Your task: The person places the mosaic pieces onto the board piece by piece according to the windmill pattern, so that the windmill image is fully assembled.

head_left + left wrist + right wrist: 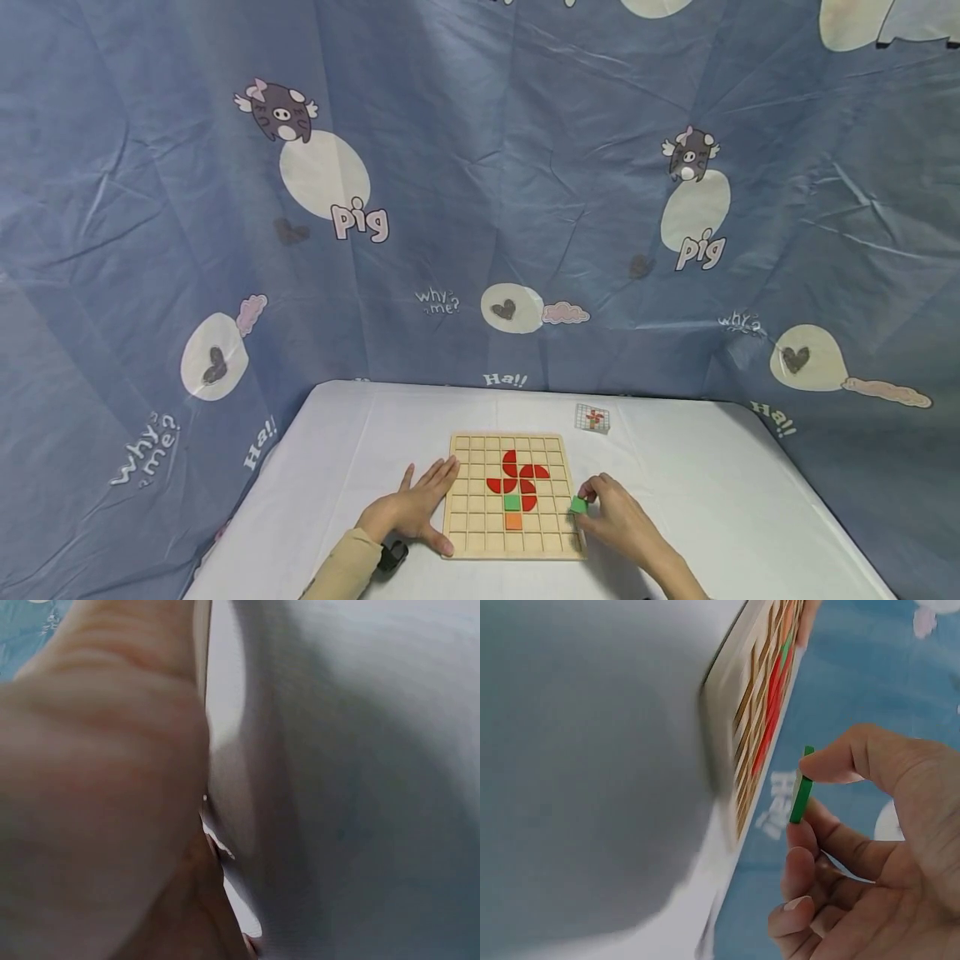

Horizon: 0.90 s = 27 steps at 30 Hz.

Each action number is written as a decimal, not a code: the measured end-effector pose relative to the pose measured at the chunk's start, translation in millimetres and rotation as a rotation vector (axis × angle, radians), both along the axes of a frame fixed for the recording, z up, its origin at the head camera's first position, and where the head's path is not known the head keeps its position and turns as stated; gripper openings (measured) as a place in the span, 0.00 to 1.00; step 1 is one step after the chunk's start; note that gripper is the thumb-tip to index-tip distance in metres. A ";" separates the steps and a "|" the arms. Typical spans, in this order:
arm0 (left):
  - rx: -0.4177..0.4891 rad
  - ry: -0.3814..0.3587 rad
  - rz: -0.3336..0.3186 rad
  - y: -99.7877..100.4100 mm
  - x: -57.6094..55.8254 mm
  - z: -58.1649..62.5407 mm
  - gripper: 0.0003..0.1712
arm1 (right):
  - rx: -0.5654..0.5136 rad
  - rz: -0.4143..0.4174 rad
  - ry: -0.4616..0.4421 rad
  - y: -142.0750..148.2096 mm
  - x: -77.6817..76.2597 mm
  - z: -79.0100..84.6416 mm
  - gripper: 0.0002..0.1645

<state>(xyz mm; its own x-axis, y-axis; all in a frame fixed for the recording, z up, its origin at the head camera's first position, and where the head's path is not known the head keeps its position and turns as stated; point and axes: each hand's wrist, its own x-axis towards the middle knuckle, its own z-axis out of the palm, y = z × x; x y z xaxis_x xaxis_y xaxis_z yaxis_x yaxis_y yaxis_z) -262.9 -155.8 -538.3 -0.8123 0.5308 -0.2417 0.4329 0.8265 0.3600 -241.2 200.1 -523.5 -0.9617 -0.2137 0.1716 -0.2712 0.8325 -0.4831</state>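
A square wooden grid board (480,540) lies on the white table. Red quarter-round pieces (510,463) form a pinwheel on it, with a green square tile (512,502) and an orange square tile (513,522) in the cells below. My right hand (618,518) pinches another green tile (802,791) between thumb and fingers, over the board's right edge in the head view. Fingers spread, my left hand (420,507) rests along the board's left edge. The left wrist view is mostly filled by that hand's palm (97,795).
Behind the board, toward the right, stands a small card (592,418) printed with a grid and a red pinwheel. A blue curtain (465,208) with pig prints hangs around the back and sides of the white table (712,483). A black strap (392,556) shows at the left wrist.
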 end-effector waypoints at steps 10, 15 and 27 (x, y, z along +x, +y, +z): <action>-0.001 0.004 0.000 -0.5 -1.5 -1.3 0.79 | 0.038 0.201 0.009 -43.5 6.1 -0.2 0.14; -0.001 -0.004 0.011 0.9 -1.3 -1.0 0.80 | 0.050 0.259 0.021 -55.5 8.0 -4.3 0.13; 0.009 -0.005 0.022 3.6 2.7 2.0 0.79 | 0.070 0.330 -0.032 -73.8 18.9 -11.5 0.15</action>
